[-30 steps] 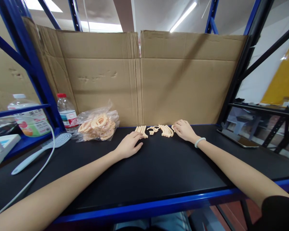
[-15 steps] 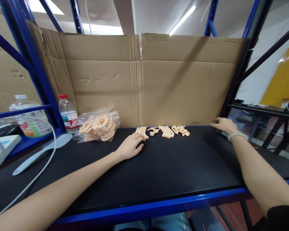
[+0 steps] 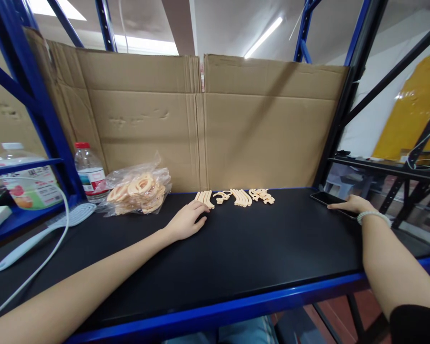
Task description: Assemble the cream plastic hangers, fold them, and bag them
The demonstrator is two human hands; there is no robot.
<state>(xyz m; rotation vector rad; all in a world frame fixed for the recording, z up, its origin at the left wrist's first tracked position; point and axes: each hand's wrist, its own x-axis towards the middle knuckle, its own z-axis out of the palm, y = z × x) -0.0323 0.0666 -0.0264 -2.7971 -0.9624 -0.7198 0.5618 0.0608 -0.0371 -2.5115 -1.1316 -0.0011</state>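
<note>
My left hand (image 3: 187,220) rests on the black tabletop with its fingers stretched out and thumb apart. Its fingertips are at the near end of a row of pale curved strips (image 3: 205,198). To the right lie small curved pieces (image 3: 222,196), a second row of curved strips (image 3: 241,198) and a cluster of pale knobbly pieces (image 3: 261,195). At the right end of the table a black phone (image 3: 324,197) lies flat. My right hand (image 3: 356,204), with a beaded bracelet at the wrist, is closed across the phone, which it partly hides.
A clear plastic bag (image 3: 139,191) of pale ring-shaped pieces lies at the back left. Beside it stand a red-capped bottle (image 3: 90,174) and a light blue hairbrush (image 3: 75,215) lies nearby. A white cable (image 3: 62,229) crosses the left side. Cardboard panels (image 3: 265,129) close off the back.
My right hand has moved right and nearer, from beyond the phone's far end onto the phone. My left hand stays beside the strips. The whole view has swung slightly right.
</note>
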